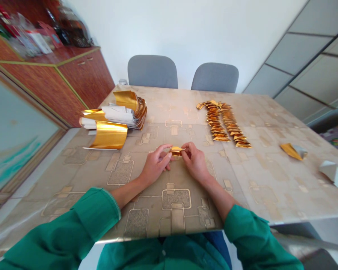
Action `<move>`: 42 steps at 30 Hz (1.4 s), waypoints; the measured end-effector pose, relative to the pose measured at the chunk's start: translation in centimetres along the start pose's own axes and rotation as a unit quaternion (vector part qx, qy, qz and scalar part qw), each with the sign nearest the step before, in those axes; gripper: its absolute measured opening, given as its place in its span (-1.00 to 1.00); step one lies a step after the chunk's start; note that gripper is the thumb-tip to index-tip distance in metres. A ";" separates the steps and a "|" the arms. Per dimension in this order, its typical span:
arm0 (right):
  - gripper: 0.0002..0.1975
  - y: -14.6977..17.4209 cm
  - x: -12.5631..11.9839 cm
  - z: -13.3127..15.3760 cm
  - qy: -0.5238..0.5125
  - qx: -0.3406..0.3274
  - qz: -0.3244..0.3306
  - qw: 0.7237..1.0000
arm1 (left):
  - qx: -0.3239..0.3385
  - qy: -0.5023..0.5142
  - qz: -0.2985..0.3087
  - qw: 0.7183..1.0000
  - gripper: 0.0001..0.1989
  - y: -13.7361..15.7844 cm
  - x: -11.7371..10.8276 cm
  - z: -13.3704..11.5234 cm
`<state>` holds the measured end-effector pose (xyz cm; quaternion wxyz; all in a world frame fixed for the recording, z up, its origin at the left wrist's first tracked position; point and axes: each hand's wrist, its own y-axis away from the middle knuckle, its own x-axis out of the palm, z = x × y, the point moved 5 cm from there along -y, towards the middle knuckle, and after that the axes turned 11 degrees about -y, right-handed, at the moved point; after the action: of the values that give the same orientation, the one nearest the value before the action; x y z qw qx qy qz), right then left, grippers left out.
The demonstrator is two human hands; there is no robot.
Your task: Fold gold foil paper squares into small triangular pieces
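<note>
Between my two hands, just above the patterned tablecloth, is a small folded piece of gold foil paper [176, 151]. My left hand [157, 162] pinches its left end with thumb and forefinger. At the right end, the fingers of my right hand [195, 160] are closed on it too. Loose gold foil sheets [112, 135] lie curled at the left, beside a thick stack of gold and white paper [129, 110]. Two rows of folded gold paper pieces [217, 122] stand at the right, overlapping one another.
A gold scrap of paper [291, 151] and a white paper piece [336, 174] lie toward the table's right side. Two grey chairs [152, 71] stand behind the table [174, 210]. A wooden cabinet [81, 80] with bottles and bags is at the left.
</note>
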<state>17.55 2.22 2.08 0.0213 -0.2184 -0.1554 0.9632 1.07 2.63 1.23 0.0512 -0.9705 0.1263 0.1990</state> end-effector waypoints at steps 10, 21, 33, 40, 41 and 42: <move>-0.86 -1.5 -11.9 -4.5 0.153 0.051 -0.189 0.969 | -0.001 0.006 0.011 1.000 -0.62 -0.3 0.1 0.9; -0.80 -0.3 -16.9 -8.8 0.225 0.070 -0.205 0.950 | -0.005 0.000 0.016 1.000 -0.62 -0.4 0.0 1.2; -0.83 -0.6 -17.4 -9.6 0.261 0.126 -0.222 0.931 | -0.014 -0.004 0.021 1.000 -0.64 -0.4 0.1 1.1; -0.85 -1.0 -17.1 -9.6 0.284 0.151 -0.221 0.921 | -0.013 -0.011 0.026 0.999 -0.63 -0.3 0.1 0.9; -0.83 -1.0 -17.0 -9.6 0.284 0.155 -0.217 0.921 | -0.013 -0.011 0.026 1.000 -0.63 -0.3 0.1 0.8; -0.81 -0.9 -17.0 -9.5 0.285 0.158 -0.213 0.921 | -0.014 -0.011 0.026 1.000 -0.63 -0.4 0.1 0.8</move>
<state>36.92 3.99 1.27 0.3037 -0.4390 -0.0314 0.8450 0.91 3.08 0.48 0.0340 -0.9652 0.1484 0.2125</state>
